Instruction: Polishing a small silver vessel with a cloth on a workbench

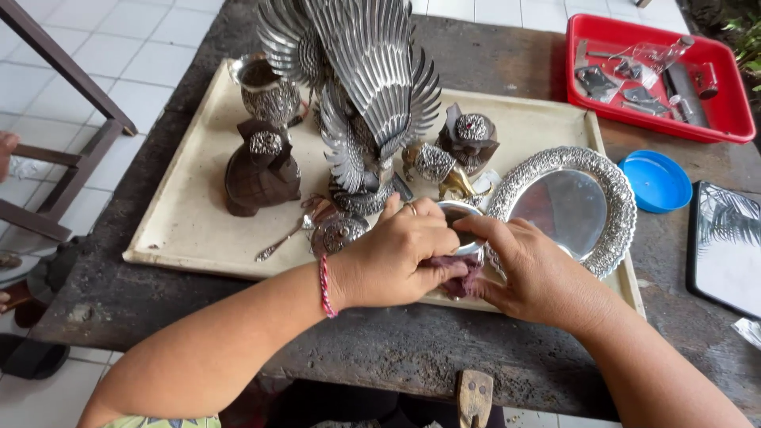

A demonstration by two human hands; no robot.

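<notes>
Embossed glossy metal platter (564,208), dark matt wooden turtle (260,173), smooth red plastic tray (725,119), rough worn tabletop (412,349)

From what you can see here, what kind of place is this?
Probably a silver craft workbench. A cream tray holds an ornate silver bird figure and an embossed silver dish, and a red tray of small tools sits on the worn table.

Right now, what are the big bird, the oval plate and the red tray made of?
The big bird looks like silvery metal: its carved feathers gleam grey, with darker grooves. The oval plate also seems metal, maybe silver: its flat middle mirrors the light and its rim is bumpy with ornament. The red tray looks like plastic: smooth, evenly coloured, softly glossy. None of this is certain from looks alone.
</notes>
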